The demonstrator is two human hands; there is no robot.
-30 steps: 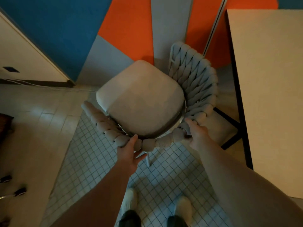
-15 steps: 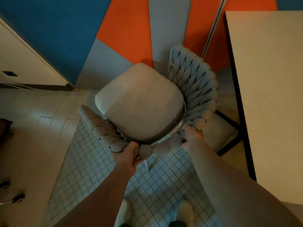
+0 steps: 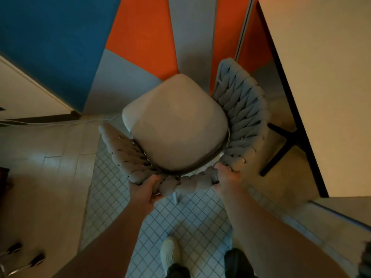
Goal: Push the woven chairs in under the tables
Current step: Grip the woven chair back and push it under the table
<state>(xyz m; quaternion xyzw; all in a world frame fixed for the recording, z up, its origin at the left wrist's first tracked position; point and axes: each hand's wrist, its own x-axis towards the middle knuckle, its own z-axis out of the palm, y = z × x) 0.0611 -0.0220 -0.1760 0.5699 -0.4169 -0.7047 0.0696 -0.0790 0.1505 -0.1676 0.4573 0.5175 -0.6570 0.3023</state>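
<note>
Since before, both hands, left (image 3: 145, 191) and right (image 3: 226, 176), have closed round the chair (image 3: 176, 129) back; swing it squarely toward the counter (image 3: 329, 81) before pushing.

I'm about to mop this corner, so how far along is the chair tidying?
Nothing looks finished in view. In hand: both the left hand and the right hand grip the braided back rim of the woven chair, which stands in the open on the tiled floor. Left: its seat sits beside the table, not under it, so it needs turning and pushing in. Other chairs cannot be judged from here.
</note>
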